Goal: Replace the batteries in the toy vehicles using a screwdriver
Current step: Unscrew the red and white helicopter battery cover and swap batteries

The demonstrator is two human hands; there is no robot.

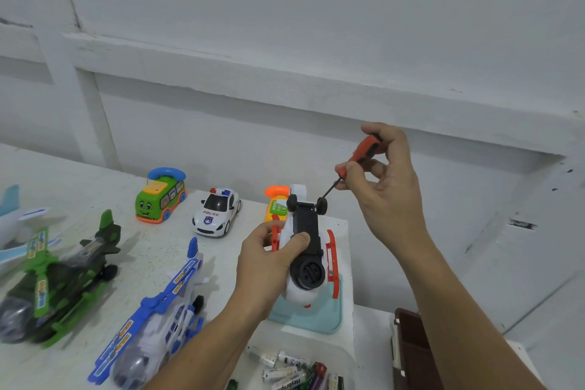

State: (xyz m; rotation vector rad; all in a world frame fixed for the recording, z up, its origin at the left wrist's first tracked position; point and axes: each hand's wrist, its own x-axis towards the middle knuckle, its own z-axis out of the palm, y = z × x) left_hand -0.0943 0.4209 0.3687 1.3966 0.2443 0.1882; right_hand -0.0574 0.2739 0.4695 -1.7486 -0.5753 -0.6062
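My left hand (pixel 269 260) grips a white and red toy helicopter (pixel 308 255) turned upside down, its black underside and wheels facing me, thumb pressed on the black panel. My right hand (pixel 384 177) pinches a small orange-handled screwdriver (pixel 364 152) above and to the right of the toy. Its thin dark shaft slants down-left, the tip close to the toy's rear wheel. A clear tray of loose batteries (pixel 291 369) lies at the bottom edge.
On the white table stand a blue helicopter (pixel 158 320), a green helicopter (pixel 60 279), a police car (pixel 217 212), a green bus phone toy (pixel 161 196) and an orange phone toy (pixel 275 204). A light blue mat (pixel 319 317) lies under the held toy. A brown box (pixel 411 348) sits at right.
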